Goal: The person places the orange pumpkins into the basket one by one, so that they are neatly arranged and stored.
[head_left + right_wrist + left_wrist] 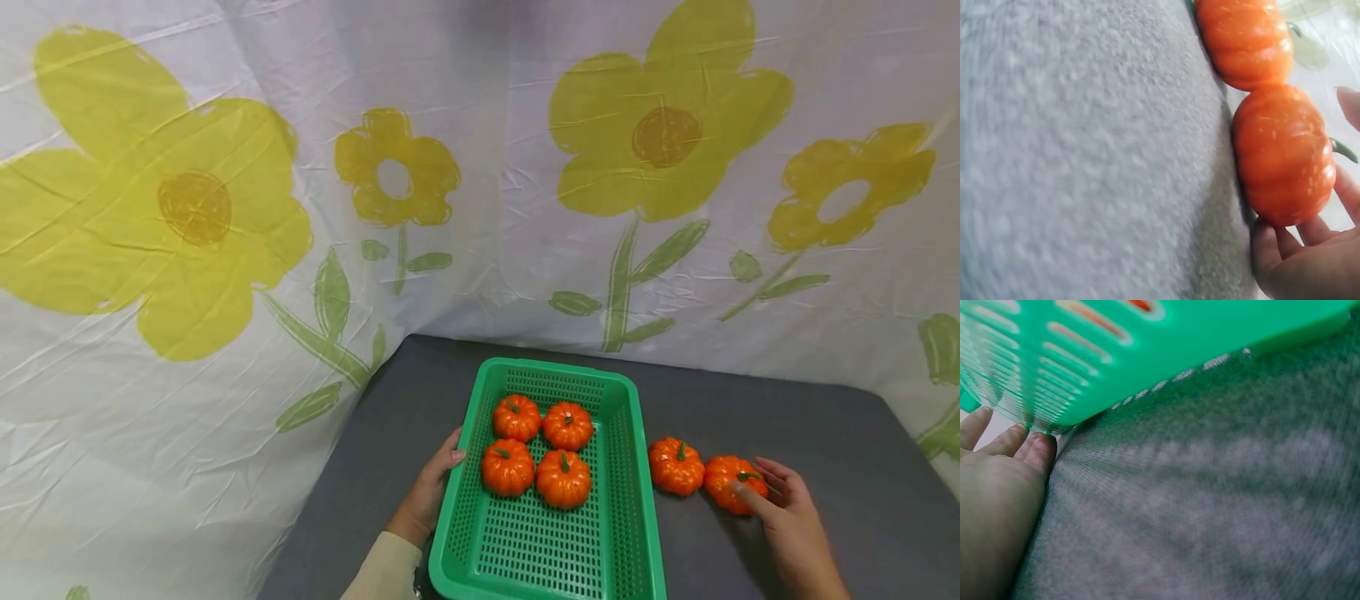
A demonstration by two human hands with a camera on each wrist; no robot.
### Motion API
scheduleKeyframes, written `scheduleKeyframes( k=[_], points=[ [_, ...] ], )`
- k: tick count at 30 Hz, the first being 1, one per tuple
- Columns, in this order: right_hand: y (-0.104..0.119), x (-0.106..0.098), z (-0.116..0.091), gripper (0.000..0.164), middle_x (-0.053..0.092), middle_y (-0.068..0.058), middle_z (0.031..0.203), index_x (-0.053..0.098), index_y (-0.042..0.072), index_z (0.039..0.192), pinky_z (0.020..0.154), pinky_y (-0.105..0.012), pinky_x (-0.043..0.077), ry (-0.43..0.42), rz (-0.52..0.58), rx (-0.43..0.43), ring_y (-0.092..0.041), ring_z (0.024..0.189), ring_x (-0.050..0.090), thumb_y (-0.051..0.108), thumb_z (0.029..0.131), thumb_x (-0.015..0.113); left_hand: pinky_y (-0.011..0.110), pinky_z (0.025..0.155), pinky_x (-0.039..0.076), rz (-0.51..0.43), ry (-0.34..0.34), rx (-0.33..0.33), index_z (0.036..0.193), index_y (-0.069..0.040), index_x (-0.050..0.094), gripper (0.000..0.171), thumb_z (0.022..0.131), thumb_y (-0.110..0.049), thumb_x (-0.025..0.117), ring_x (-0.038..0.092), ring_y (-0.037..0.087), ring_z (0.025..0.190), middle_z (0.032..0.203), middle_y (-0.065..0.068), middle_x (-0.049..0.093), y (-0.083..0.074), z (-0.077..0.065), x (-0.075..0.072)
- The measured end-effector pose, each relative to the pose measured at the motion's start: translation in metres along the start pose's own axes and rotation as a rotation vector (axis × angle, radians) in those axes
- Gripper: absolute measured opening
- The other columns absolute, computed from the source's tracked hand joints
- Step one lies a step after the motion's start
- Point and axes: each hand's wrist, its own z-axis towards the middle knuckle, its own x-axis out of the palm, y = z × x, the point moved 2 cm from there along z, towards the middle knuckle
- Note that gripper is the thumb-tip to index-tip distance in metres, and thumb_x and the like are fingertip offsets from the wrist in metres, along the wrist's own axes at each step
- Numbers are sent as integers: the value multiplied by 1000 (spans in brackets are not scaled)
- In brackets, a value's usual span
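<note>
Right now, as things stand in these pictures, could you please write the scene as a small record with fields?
Container: green basket, on a dark grey table
Inside: four orange pumpkins, two rows of two
Outside, to the right: inner pumpkin beside the basket, outer pumpkin next to it
Left hand: touches the basket's left side
Right hand: fingers and thumb curved around the outer pumpkin
Backdrop: white sheet printed with yellow flowers

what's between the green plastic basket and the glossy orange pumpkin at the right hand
In the head view, another glossy, ribbed orange pumpkin lies between the green plastic basket and the rightmost pumpkin at the right hand.
</note>
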Motion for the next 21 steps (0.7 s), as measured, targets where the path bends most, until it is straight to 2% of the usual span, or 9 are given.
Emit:
scheduleKeyframes(
  k=[2, 6, 9, 13, 16, 21],
  points=[
    [-1, 2, 0, 64, 39, -9, 153, 41, 8, 157, 84, -9, 43, 4, -16, -19, -6, 119, 42, 24, 106, 76, 47, 116, 42, -1, -1, 0, 176, -11, 11, 73, 107, -22, 31, 44, 32, 147, 175, 28, 17, 0, 0, 1],
    [-5, 6, 0, 65, 39, -13, 152, 41, 8, 157, 85, -9, 42, 16, -39, -54, 0, 112, 44, 21, 105, 78, 47, 116, 42, 0, -6, -5, 176, -12, 11, 74, 106, -23, 31, 44, 32, 147, 175, 28, 17, 0, 1, 1],
    [-8, 8, 0, 62, 38, -14, 151, 42, 15, 153, 83, -10, 45, 31, -31, -58, 4, 108, 46, 21, 104, 79, 48, 116, 42, 3, -8, -8, 177, -12, 11, 75, 106, -23, 32, 44, 33, 147, 175, 28, 17, 1, 1, 0],
    [-11, 10, 1, 65, 35, -20, 155, 40, 18, 153, 82, -11, 47, 43, -12, -59, 4, 106, 48, 18, 103, 80, 48, 116, 42, 8, -8, -7, 177, -13, 10, 74, 106, -23, 32, 43, 33, 148, 175, 27, 16, 1, 0, -1],
    [-12, 12, 1, 72, 34, -23, 158, 36, 15, 157, 82, -10, 46, 36, -27, -50, 2, 108, 46, 19, 102, 82, 47, 117, 41, 8, -12, -7, 177, -13, 10, 74, 107, -23, 32, 42, 33, 149, 176, 26, 16, 2, 0, -1],
    [-12, 12, 0, 86, 32, -27, 161, 26, 2, 164, 82, -9, 44, 39, -65, -38, -3, 112, 45, 24, 102, 82, 46, 117, 41, 9, -16, -9, 177, -15, 11, 73, 107, -23, 31, 42, 33, 149, 176, 24, 17, 1, 0, 0]
  ],
)
